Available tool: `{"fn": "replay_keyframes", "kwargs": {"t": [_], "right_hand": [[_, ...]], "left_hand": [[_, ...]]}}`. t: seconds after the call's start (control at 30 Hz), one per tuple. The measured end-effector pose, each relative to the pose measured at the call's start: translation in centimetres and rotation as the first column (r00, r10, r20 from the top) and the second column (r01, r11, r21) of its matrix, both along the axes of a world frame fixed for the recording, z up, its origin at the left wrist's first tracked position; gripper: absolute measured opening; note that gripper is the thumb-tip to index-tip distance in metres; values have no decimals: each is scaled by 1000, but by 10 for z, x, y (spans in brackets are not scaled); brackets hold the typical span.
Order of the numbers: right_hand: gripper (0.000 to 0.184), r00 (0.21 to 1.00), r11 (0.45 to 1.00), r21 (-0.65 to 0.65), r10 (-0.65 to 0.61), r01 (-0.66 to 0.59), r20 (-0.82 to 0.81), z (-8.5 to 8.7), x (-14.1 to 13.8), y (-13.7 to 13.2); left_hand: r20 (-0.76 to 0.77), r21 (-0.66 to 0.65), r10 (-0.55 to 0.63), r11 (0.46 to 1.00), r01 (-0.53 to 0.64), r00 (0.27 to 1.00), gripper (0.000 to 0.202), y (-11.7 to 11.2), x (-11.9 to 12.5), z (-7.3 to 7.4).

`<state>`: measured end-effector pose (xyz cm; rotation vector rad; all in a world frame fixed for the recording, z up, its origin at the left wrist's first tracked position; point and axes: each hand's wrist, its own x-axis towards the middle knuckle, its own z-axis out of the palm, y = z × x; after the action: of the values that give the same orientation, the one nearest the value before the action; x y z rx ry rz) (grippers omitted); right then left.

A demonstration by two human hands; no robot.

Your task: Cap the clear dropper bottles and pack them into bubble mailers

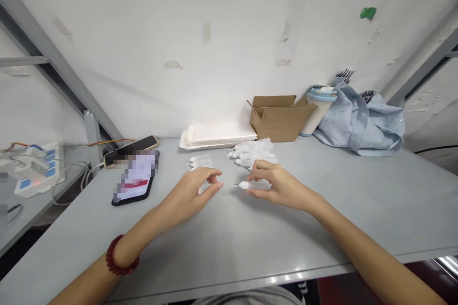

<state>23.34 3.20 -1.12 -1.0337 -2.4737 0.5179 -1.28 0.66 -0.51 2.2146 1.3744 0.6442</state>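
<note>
My right hand (277,185) lies on the grey table (222,243) and grips a small clear plastic bottle (255,184) whose white pointed tip faces left. My left hand (195,190), with a red bead bracelet on its wrist, has its fingers pinched together just left of that tip; what it pinches is too small to make out. A pile of similar clear bottles (252,153) lies just behind my right hand. A few more bottles (198,161) lie behind my left hand.
A phone (135,182) and a second phone (132,148) lie at the left. A stack of white trays (214,136), an open cardboard box (277,116), a lidded cup (318,109) and blue cloth (361,124) line the wall. A power strip (36,171) with cables sits far left.
</note>
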Motion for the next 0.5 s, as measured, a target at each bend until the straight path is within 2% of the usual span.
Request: {"fn": "replay_keyframes", "kwargs": {"t": [0.13,0.5], "right_hand": [[15,999,999,-7,50,-50,-16,-3,-4,-4],[16,993,994,-4,113,-113,-46,-2,-9,-8]], "left_hand": [[47,-50,-52,997,54,998,25,-3,6,0],[89,-115,-138,982,148,986,27,-6,9,2]]}}
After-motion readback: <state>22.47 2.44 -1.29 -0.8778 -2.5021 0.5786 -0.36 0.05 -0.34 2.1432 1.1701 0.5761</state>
